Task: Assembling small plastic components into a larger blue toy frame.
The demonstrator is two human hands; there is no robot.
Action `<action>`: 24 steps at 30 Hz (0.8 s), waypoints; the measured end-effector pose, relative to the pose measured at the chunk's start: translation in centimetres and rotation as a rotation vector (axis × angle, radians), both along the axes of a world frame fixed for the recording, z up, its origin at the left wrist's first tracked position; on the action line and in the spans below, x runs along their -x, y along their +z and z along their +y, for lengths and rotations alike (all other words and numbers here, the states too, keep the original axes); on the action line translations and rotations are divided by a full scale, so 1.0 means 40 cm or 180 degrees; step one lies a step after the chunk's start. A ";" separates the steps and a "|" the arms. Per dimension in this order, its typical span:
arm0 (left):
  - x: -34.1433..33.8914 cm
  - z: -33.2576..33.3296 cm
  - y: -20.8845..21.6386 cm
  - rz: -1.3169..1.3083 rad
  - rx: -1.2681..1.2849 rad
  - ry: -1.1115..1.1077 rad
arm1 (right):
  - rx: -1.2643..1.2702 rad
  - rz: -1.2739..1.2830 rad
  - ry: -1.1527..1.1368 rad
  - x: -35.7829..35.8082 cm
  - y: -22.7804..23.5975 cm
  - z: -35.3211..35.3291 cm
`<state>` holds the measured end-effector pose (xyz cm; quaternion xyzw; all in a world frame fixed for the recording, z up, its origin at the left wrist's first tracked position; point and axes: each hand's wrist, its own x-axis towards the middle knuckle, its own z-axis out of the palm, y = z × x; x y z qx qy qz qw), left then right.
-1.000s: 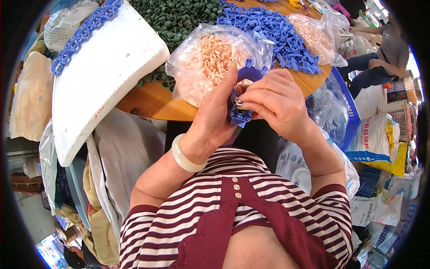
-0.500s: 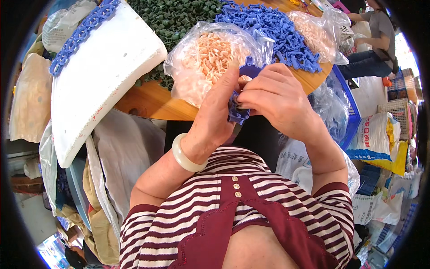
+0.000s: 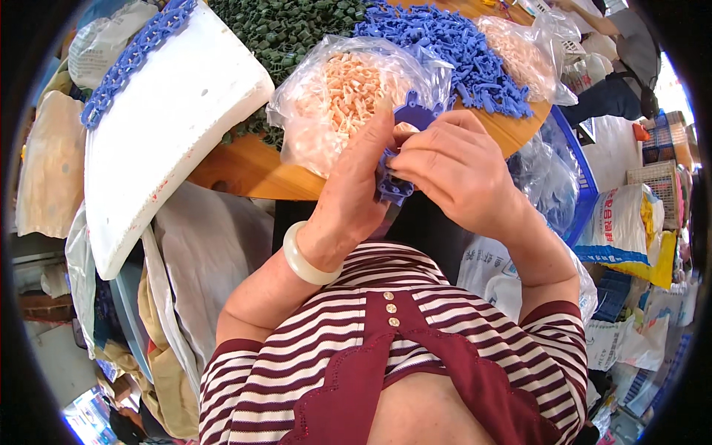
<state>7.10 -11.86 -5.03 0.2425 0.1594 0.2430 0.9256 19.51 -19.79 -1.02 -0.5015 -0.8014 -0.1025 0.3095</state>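
Over the near edge of the wooden table (image 3: 256, 169), my left hand (image 3: 350, 178), with a pale bangle on its wrist, is closed round a blue plastic part (image 3: 393, 191). Bent fingers of my right hand (image 3: 466, 169) pinch at the same part from the right. A rounded blue piece with small knobs (image 3: 417, 113) sticks up between the hands; whether it is one with the lower part I cannot tell. My fingers hide whatever small piece they pinch. Just behind them lies an open clear bag (image 3: 308, 122) of peach-coloured plastic pieces (image 3: 352, 93).
Behind the bag are heaps of dark green pieces (image 3: 285, 30) and blue pieces (image 3: 463, 55). Another bag of pale pieces (image 3: 517, 58) lies at right. A white foam board (image 3: 178, 126) at left carries a row of blue parts (image 3: 133, 63). A blue crate (image 3: 582, 174) stands beside the table.
My right-hand fingers have shifted slightly on the blue part, and both hands stay in place. At the far right, a person in grey has leaned and moved an arm.
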 end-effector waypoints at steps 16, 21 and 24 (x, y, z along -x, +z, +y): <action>0.007 0.003 -0.013 -0.0102 -0.0042 -0.0015 | 0.0226 0.0684 -0.0429 0.017 -0.014 -0.009; 0.009 0.002 -0.010 -0.0151 -0.0056 0.0016 | 0.0059 0.0200 -0.0303 0.020 -0.018 0.000; 0.009 -0.002 -0.007 -0.0129 -0.0064 0.0088 | -0.0150 0.0078 -0.0268 0.025 -0.020 0.004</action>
